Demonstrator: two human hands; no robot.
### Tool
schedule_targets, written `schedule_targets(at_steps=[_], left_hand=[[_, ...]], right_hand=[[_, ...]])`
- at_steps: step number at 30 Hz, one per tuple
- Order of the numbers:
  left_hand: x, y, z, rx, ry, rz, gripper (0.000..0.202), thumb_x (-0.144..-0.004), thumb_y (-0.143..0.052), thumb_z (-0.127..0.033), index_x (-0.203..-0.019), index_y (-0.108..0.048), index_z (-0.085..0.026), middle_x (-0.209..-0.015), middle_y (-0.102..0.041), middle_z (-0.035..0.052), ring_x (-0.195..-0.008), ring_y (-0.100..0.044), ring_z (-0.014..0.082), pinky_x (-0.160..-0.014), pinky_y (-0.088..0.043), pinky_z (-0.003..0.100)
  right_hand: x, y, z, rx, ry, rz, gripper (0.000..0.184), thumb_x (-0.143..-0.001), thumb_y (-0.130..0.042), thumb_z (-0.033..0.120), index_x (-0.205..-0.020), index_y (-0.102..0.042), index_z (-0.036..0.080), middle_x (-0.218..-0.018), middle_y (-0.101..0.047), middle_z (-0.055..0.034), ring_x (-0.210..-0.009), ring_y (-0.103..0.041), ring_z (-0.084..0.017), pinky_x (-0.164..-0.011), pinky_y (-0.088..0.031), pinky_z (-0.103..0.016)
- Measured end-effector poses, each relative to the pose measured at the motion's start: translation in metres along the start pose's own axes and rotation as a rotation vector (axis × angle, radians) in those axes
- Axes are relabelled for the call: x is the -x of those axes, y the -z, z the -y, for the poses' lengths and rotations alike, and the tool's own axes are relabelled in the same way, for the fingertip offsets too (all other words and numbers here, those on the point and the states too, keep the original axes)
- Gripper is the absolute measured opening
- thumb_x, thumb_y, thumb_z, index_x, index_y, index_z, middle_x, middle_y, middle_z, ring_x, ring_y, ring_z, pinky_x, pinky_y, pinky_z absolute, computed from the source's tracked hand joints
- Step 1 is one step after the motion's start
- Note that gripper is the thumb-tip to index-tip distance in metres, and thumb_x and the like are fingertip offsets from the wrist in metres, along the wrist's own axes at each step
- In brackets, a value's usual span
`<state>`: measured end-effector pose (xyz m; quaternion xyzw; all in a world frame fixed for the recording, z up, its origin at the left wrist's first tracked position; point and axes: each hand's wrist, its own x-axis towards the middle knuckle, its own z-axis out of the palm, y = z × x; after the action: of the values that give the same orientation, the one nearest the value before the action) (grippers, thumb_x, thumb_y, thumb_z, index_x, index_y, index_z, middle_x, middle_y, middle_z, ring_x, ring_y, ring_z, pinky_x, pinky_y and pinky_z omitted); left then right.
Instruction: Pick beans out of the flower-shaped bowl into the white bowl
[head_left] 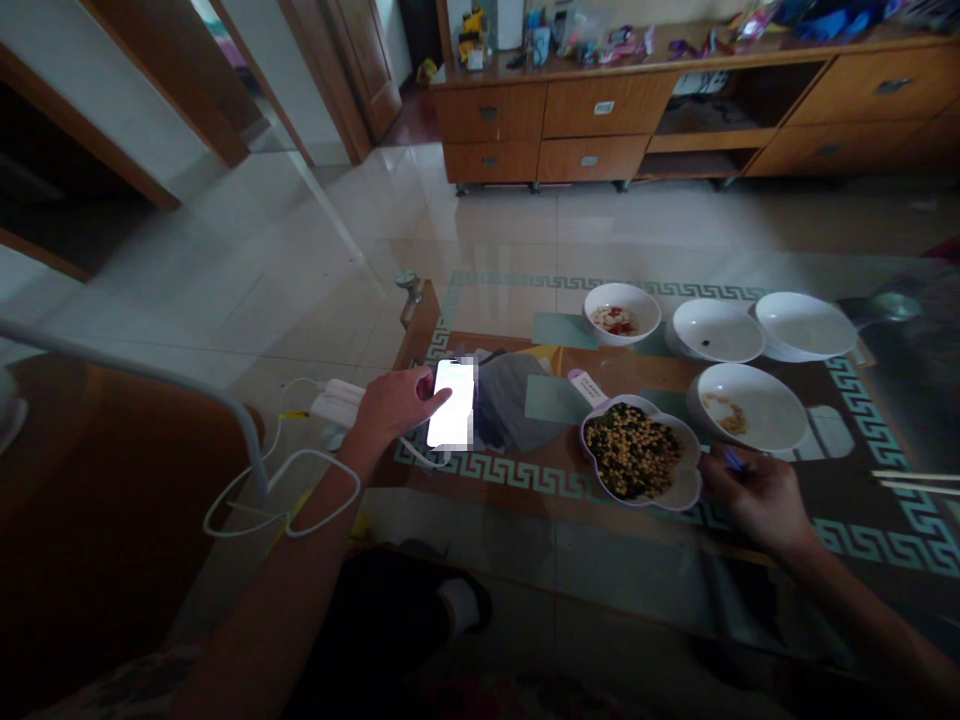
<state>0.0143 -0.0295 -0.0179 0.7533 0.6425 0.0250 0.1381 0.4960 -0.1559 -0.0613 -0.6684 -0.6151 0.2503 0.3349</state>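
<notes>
My left hand (397, 402) is closed around the left edge of a phone (453, 405), its thumb lying over the bright white screen. A white cable (426, 458) runs near the phone's lower end. On the glass table sits a flower-shaped bowl (684, 462) with a purple rim, holding dark and yellowish bean-like bits (634, 450). My right hand (761, 495) is closed against the bowl's right edge. A small blue-violet piece (733, 459) shows between its fingers; what it belongs to is hidden. From the bowl's upper left a labelled white tab (587, 388) sticks out.
Behind the flower-shaped bowl stand several white bowls (806, 325), one with red and pale food (616, 320). Chopsticks (915, 482) lie at the right. A white adapter (337, 402) with looped cable is left of the phone. A wooden cabinet (600, 105) lines the back wall.
</notes>
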Motion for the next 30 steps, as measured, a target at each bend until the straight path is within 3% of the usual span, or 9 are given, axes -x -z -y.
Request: schedule_targets(at_steps=[10, 30], left_hand=[[-0.0004, 0.0015, -0.0008, 0.010, 0.006, 0.005, 0.026, -0.098, -0.071, -0.044, -0.087, -0.062, -0.022, -0.081, -0.064, 0.0004, -0.073, -0.056, 0.0214, -0.065, -0.029, 0.035], [0.0005, -0.0010, 0.0007, -0.009, -0.008, -0.010, 0.030, -0.102, -0.059, -0.048, -0.087, -0.062, -0.022, -0.083, -0.064, 0.0031, -0.076, -0.057, 0.0241, -0.066, -0.028, 0.036]], right_hand=[[0.0011, -0.0016, -0.0038, -0.020, -0.013, 0.005, 0.046, -0.085, -0.064, 0.048, -0.052, -0.043, 0.023, -0.048, -0.041, 0.0036, -0.046, -0.039, -0.012, -0.045, -0.033, -0.024], [-0.0003, -0.0013, 0.0030, -0.023, -0.018, -0.008, 0.044, -0.083, -0.064, 0.044, -0.052, -0.041, 0.024, -0.049, -0.041, 0.0027, -0.047, -0.039, -0.012, -0.046, -0.033, -0.026]])
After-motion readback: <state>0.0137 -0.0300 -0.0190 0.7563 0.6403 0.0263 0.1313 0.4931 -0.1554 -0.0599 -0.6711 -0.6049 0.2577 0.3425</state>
